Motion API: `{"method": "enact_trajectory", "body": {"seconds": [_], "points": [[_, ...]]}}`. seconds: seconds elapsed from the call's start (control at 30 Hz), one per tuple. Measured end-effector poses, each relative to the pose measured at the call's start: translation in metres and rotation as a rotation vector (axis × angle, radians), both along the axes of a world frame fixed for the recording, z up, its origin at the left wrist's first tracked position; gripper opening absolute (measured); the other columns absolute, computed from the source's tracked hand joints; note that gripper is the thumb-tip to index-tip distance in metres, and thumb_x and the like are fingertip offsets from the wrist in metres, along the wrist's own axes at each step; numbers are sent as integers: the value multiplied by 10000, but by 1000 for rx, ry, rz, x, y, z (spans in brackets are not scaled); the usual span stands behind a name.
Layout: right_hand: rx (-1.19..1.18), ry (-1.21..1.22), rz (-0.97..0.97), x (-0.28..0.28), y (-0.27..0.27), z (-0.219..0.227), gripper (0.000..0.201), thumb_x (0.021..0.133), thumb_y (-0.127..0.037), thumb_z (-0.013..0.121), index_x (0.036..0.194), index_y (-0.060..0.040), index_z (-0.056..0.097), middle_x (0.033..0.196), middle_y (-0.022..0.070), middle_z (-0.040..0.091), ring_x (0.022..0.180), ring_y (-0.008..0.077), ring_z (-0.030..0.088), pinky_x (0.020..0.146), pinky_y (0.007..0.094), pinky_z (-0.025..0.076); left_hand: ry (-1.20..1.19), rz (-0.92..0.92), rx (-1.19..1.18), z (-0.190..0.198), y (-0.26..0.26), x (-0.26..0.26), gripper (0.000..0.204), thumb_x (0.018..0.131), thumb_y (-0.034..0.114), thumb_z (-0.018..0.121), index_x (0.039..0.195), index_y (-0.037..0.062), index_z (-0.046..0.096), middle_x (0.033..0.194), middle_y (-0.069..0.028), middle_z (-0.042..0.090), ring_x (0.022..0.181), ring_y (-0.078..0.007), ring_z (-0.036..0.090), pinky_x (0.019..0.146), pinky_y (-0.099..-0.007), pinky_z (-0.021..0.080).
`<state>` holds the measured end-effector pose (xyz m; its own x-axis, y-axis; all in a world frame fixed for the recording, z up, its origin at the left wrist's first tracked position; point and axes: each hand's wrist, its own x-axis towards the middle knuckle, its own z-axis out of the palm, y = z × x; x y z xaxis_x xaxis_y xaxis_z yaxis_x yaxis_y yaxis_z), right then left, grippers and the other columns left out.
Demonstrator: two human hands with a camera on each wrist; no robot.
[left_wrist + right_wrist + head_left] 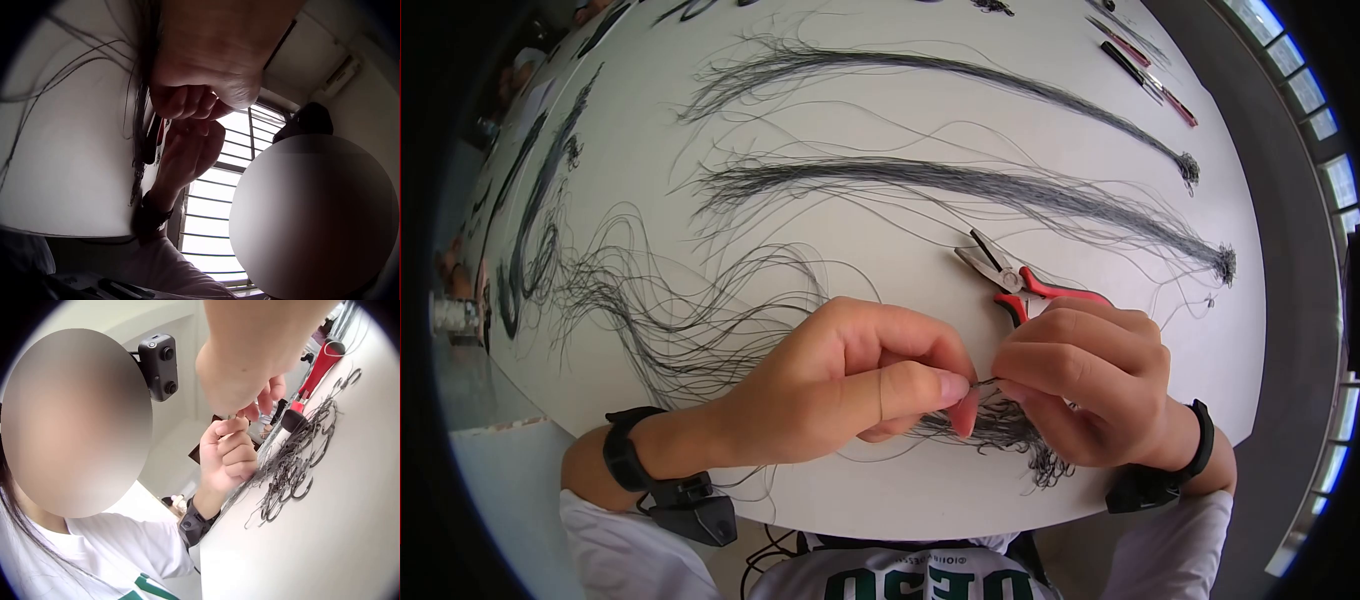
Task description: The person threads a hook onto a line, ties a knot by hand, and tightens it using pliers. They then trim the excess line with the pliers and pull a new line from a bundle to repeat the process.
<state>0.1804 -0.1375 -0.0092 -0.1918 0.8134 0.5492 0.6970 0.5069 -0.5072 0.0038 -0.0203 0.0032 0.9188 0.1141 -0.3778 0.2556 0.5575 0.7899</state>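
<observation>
Above the near side of the table, both hands meet fingertip to fingertip. My left hand pinches one end of a thin dark piece between thumb and forefinger, and a fine line crosses its thumb. The right hand grips the other end with its fingers curled; most of the piece is hidden by the fingertips. Below them lies a bundle of fish hooks on dark line, partly covered by the hands in the head view. Red-handled pliers lie with jaws apart just beyond the right hand.
Two long bundles of dark line stretch across the table beyond the hands, each with a clump at its right end. Loose wavy strands spread at the left. Slim tools lie at the far right.
</observation>
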Motion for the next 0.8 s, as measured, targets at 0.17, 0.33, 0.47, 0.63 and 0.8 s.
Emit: {"method": "enact_trajectory", "body": {"seconds": [0.17, 0.33, 0.47, 0.63, 0.8], "points": [[57, -47, -27, 0, 0, -1, 270, 554, 7, 641, 813, -42, 583, 680, 32, 494, 499, 165, 460, 404, 276, 360, -23, 62, 133, -3, -3, 0, 176, 867, 90, 482, 837, -64, 563, 686, -66, 563, 500, -41, 351, 456, -207, 273], [90, -106, -54, 0, 0, -2, 274, 551, 3, 640, 816, -49, 593, 688, 25, 504, 502, 148, 464, 385, 265, 356, -89, 52, 238, -3, -2, -1, 175, 891, 105, 479, 793, -21, 550, 687, -59, 560, 504, -32, 362, 453, -189, 278], [121, -112, -75, 0, 0, -5, 272, 546, -7, 639, 811, -56, 600, 685, 22, 506, 505, 141, 472, 385, 260, 365, -107, 53, 207, -3, -4, -2, 163, 891, 100, 478, 797, -17, 544, 681, -57, 557, 492, -31, 376, 433, -185, 278], [130, -135, -80, 1, 0, -5, 286, 533, -32, 641, 815, -67, 605, 690, 16, 510, 507, 135, 477, 384, 255, 368, -27, -62, 60, 1, -3, -1, 140, 877, 89, 476, 796, -19, 512, 648, -35, 518, 466, -46, 392, 400, -195, 265], [118, -163, -63, 3, 1, -5, 290, 539, -39, 630, 826, -79, 611, 700, 4, 516, 506, 125, 475, 387, 253, 372, -22, -64, -16, 2, -2, -1, 138, 863, 75, 472, 770, -22, 505, 643, -34, 506, 467, -46, 379, 404, -198, 262]]}}
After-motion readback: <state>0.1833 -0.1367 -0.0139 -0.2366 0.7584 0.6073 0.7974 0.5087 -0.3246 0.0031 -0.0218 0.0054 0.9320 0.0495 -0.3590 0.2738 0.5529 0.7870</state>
